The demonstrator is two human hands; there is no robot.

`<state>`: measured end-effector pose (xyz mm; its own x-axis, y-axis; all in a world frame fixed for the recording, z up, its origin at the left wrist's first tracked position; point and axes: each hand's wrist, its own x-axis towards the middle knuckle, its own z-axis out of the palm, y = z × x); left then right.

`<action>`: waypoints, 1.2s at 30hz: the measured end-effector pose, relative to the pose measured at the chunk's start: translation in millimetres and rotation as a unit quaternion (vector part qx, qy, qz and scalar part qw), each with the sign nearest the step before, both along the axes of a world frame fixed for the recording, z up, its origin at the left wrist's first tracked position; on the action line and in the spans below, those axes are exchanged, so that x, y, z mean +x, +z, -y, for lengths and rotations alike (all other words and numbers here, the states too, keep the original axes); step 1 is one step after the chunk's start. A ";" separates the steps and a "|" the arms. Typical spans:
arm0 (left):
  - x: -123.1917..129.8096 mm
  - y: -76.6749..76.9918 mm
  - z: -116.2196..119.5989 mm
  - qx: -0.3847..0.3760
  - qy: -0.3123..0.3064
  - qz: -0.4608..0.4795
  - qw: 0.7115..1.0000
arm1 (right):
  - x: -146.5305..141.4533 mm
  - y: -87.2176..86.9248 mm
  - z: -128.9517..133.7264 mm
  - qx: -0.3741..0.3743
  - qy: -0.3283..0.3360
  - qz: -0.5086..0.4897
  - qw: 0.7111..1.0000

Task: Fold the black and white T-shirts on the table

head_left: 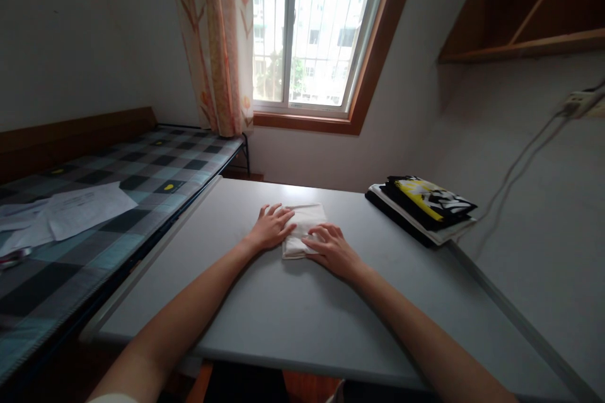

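Note:
A cream-white folded cloth [308, 216] lies flat on the grey-white table [246, 312], its layers stacked into a small rectangle. My left hand [272, 228] rests at the cloth's left side with fingers spread, the fingertips over its edge. From the right, my right hand [334, 250] lies over the cloth's lower right part. Its fingers are apart and slightly bent, touching the top, and the palm covers that corner. Neither hand lifts the cloth.
A stack of folded clothes [423, 208], black, white and yellow, sits at the table's far right by the wall. To the left is a bed [189, 160] with a checked cover and papers [89, 208]. A window [316, 31] and curtain [220, 44] are behind; a shelf [524, 47] hangs upper right.

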<state>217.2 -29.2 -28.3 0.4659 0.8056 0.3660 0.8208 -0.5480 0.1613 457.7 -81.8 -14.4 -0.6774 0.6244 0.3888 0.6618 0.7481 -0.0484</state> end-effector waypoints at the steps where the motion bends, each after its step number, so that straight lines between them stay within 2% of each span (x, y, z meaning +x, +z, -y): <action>1: 1.2 2.5 1.2 0.026 0.001 0.000 1.000 | 7.5 0.6 -4.4 -0.004 -0.010 0.007 1.000; 3: 4.4 7.9 4.0 0.066 -0.002 -0.003 0.998 | 26.2 3.3 -16.7 -0.016 -0.054 0.026 0.998; 6: 9.8 13.8 7.8 0.097 -0.010 -0.016 0.995 | 53.8 9.7 -35.3 -0.035 -0.160 0.035 0.986; 9: 15.1 14.6 10.1 0.131 -0.022 -0.010 0.991 | 61.6 14.6 -44.2 -0.035 -0.228 -0.012 0.973; 12: 19.6 9.7 10.5 0.141 -0.037 0.022 0.989 | 39.7 16.5 -44.1 -0.012 -0.228 -0.073 0.971; 16: 22.5 -4.2 8.3 0.079 -0.038 0.004 0.996 | -13.2 15.7 -45.0 -0.020 -0.181 -0.106 0.978; 19: 22.2 -13.4 5.6 0.015 -0.023 -0.007 1.000 | -44.6 10.9 -51.7 -0.036 -0.160 -0.089 0.982; 21: 21.0 -16.1 4.0 -0.021 -0.006 -0.004 1.000 | -55.2 4.9 -57.3 -0.057 -0.165 -0.054 0.983; 26: 12.9 -12.7 1.1 -0.101 0.028 -0.004 0.995 | -50.7 -11.2 -63.0 -0.142 -0.204 0.013 0.969; 31: 4.0 -9.1 0.0 -0.140 0.027 -0.016 0.990 | -28.7 -17.7 -52.6 -0.155 -0.211 0.030 0.965; 34: 1.0 -8.0 1.6 -0.092 0.021 -0.016 0.995 | -17.7 -19.8 -42.6 -0.153 -0.226 0.033 0.961; 36: -0.8 -5.6 3.1 -0.020 -0.022 -0.015 0.999 | -13.0 -19.9 -36.0 -0.135 -0.233 0.033 0.963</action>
